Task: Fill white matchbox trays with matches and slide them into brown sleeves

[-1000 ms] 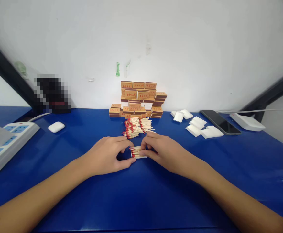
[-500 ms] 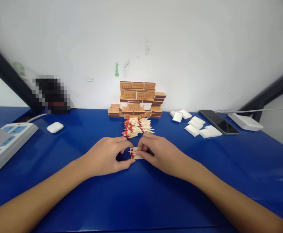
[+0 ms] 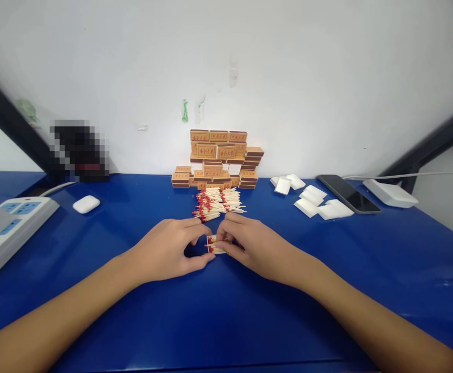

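A small white matchbox tray [image 3: 221, 253] lies on the blue table, holding red-tipped matches. My left hand [image 3: 164, 251] steadies it, thumb at the near left corner and fingers at the far left corner. From the right, my right hand [image 3: 261, 248] reaches over the tray with thumb and fingertips closed on a match [image 3: 211, 245], whose red head juts past the tray's left end. My right fingers hide part of the tray. Just beyond both hands is a heap of loose matches [image 3: 210, 204], with stacked matchboxes [image 3: 213, 168] behind it against the wall.
Several white trays [image 3: 307, 207] lie at the right, beside a dark phone [image 3: 348, 194] and a white box-shaped device [image 3: 390, 193]. At the left are a white earbud case [image 3: 86, 204] and a power strip [image 3: 35, 220]. White cables run along the back.
My right fingers have shifted slightly left over the tray with the match. My left hand stays at the tray's left end. The whole view has moved a little.
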{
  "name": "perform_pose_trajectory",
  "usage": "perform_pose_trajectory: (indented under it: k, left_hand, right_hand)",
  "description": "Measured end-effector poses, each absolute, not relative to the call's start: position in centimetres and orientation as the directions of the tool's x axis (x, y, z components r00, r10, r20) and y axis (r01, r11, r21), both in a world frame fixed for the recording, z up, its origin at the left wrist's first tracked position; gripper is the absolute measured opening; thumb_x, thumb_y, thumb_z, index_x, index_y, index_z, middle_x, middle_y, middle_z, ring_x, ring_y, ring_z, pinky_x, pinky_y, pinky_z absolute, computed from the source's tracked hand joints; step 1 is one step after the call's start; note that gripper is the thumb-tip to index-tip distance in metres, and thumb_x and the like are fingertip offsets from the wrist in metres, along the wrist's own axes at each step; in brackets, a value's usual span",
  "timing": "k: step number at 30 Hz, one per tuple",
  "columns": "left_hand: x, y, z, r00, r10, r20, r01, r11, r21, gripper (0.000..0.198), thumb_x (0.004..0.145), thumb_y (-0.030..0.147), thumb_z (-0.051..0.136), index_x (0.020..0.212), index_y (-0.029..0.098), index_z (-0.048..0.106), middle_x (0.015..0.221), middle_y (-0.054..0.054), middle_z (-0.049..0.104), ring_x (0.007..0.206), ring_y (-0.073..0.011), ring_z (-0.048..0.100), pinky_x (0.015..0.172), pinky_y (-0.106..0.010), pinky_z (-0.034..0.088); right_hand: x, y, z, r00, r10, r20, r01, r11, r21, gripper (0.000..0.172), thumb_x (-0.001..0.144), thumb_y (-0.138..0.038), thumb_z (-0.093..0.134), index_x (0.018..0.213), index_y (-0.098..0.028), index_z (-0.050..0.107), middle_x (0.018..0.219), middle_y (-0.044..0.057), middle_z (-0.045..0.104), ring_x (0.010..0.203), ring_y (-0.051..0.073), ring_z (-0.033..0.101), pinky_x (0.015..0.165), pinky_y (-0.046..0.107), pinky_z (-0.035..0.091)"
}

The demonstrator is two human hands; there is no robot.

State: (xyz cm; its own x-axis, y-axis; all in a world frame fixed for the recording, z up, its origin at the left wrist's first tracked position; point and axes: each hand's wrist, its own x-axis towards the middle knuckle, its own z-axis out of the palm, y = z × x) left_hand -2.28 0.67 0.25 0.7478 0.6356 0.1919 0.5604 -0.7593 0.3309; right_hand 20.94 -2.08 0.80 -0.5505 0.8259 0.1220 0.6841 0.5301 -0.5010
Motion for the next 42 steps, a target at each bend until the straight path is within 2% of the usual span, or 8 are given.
perform_pose_trajectory:
  k: [7, 14, 19, 25, 32, 42]
  left_hand:
    - [-2.4, 0.7, 0.2, 0.752, 0.631, 0.193, 0.558, -0.764, 0.324, 0.02, 0.092, 0.039, 0.07, 0.103, 0.021, 0.07, 0.082, 0.003, 0.064, 0.067, -0.0128, 0.059, 0.061, -0.027, 0.042]
    - [-2.3, 0.7, 0.2, 0.749, 0.633, 0.195, 0.563, -0.764, 0.315, 0.024, 0.092, 0.04, 0.07, 0.107, 0.021, 0.071, 0.081, 0.003, 0.064, 0.067, -0.0131, 0.059, 0.061, -0.028, 0.043]
    - [-2.4, 0.7, 0.2, 0.75, 0.633, 0.194, 0.562, -0.764, 0.318, 0.023, 0.092, 0.039, 0.069, 0.106, 0.021, 0.07, 0.08, 0.003, 0.064, 0.064, -0.0126, 0.058, 0.059, -0.027, 0.042]
    - [-2.3, 0.5, 0.3, 0.749, 0.634, 0.192, 0.561, -0.762, 0.323, 0.02, 0.092, 0.039, 0.069, 0.103, 0.022, 0.069, 0.081, 0.002, 0.064, 0.066, -0.0132, 0.06, 0.06, -0.027, 0.041]
    - [-2.1, 0.3, 0.4, 0.759, 0.624, 0.185, 0.554, -0.768, 0.32, 0.019, 0.092, 0.039, 0.068, 0.101, 0.022, 0.068, 0.08, 0.003, 0.065, 0.064, -0.0131, 0.059, 0.059, -0.027, 0.041]
    - [-2.2, 0.3, 0.5, 0.767, 0.613, 0.189, 0.544, -0.778, 0.314, 0.019, 0.093, 0.039, 0.069, 0.1, 0.021, 0.068, 0.081, 0.002, 0.066, 0.065, -0.0136, 0.06, 0.059, -0.027, 0.042]
  right_hand:
    - [21.3, -2.1, 1.3, -0.563, 0.819, 0.106, 0.694, 0.539, -0.478, 0.01, 0.104, -0.018, 0.057, 0.094, -0.018, 0.058, 0.099, 0.003, 0.061, 0.078, 0.014, 0.056, 0.07, 0.028, 0.042]
    - [21.9, -2.3, 2.0, -0.585, 0.81, 0.047, 0.741, 0.557, -0.376, 0.013, 0.103, -0.018, 0.058, 0.09, -0.017, 0.06, 0.098, 0.004, 0.061, 0.074, 0.014, 0.054, 0.066, 0.028, 0.037]
    - [21.6, -2.4, 1.8, -0.567, 0.816, 0.108, 0.722, 0.556, -0.411, 0.011, 0.102, -0.016, 0.057, 0.092, -0.018, 0.062, 0.097, 0.003, 0.063, 0.076, 0.014, 0.056, 0.067, 0.028, 0.039]
    - [21.4, -2.2, 1.5, -0.594, 0.798, 0.099, 0.702, 0.575, -0.42, 0.014, 0.102, -0.017, 0.057, 0.09, -0.018, 0.064, 0.093, 0.003, 0.062, 0.075, 0.014, 0.056, 0.066, 0.028, 0.037]
    - [21.1, -1.9, 0.8, -0.54, 0.826, 0.16, 0.706, 0.548, -0.448, 0.015, 0.099, -0.018, 0.064, 0.085, -0.019, 0.059, 0.079, -0.002, 0.058, 0.071, 0.013, 0.05, 0.066, 0.027, 0.035]
    - [21.2, -1.9, 0.9, -0.546, 0.819, 0.177, 0.699, 0.562, -0.443, 0.013, 0.096, -0.014, 0.067, 0.085, -0.019, 0.061, 0.079, -0.001, 0.06, 0.073, 0.014, 0.053, 0.066, 0.027, 0.036]
